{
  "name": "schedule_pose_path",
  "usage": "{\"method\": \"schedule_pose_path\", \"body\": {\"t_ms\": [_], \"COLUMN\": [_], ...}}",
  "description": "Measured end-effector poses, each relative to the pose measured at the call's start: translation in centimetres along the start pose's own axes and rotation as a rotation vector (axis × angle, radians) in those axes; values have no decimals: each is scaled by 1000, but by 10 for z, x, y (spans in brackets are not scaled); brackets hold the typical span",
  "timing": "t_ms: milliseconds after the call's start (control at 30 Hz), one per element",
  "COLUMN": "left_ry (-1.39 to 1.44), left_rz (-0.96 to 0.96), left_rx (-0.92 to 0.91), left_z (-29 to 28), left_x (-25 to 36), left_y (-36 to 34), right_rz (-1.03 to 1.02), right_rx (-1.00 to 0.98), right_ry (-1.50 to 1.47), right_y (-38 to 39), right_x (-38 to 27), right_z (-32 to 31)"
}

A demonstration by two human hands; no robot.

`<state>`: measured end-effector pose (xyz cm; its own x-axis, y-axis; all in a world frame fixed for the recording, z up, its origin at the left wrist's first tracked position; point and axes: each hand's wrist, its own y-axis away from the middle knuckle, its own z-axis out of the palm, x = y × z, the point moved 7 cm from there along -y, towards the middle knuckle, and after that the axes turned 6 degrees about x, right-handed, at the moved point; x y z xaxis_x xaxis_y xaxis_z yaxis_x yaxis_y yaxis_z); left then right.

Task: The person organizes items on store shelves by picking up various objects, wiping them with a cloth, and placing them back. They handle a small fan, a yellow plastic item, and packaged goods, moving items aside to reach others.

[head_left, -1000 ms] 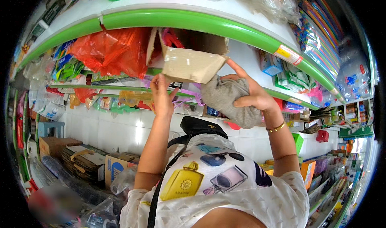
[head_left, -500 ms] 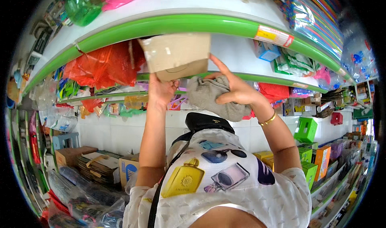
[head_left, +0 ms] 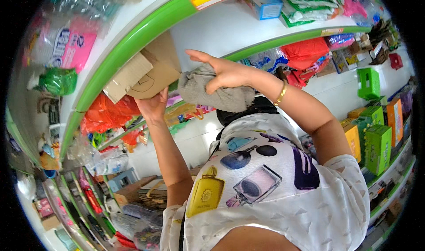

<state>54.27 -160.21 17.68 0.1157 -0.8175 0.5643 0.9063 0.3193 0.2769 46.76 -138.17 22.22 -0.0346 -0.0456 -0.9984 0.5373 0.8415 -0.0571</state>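
A tan cardboard box (head_left: 157,80) with folded flaps sits at the shelf opening just under the green front rail (head_left: 137,34). Beneath it my left hand (head_left: 152,103) grips its lower edge, fingers curled up against the cardboard. To the right, my right hand (head_left: 226,74) holds a crumpled grey cloth (head_left: 221,96) between thumb and hand, its index finger stretched out near the box's right side. Red plastic bags (head_left: 106,116) lie left of and below the box.
Packed goods line the shelves: a blue box (head_left: 265,5), green-white packs (head_left: 305,5) and red packages (head_left: 301,52). Green boxes (head_left: 376,149) are stacked at right on a lower shelf. A grey stool (head_left: 121,180) and flattened cardboard are at lower left.
The view has swung round, raising the right-hand shelves. The box has turned and shifted left under the rail; my right index finger has come off its edge, the cloth still held.
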Motion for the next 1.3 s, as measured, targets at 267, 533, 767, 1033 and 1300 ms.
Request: {"method": "schedule_pose_path", "body": {"t_ms": [267, 533, 767, 1033, 1300], "left_ry": [-217, -297, -605, -1103, -1122], "left_rz": [113, 22, -18, 440, 432], "left_rx": [1, 112, 170, 281, 326], "left_z": [19, 46, 66, 90, 69], "left_x": [-33, -80, -102, -88, -88], "left_y": [-13, -40, -72, -97, -78], "right_rz": [-251, -225, -202, -108, -117], "right_rx": [120, 281, 404, 479, 527], "right_ry": [56, 134, 138, 143, 189], "right_y": [-19, 29, 50, 47, 49], "right_x": [-5, 11, 17, 28, 38], "right_z": [-2, -60, -97, -117, -113]}}
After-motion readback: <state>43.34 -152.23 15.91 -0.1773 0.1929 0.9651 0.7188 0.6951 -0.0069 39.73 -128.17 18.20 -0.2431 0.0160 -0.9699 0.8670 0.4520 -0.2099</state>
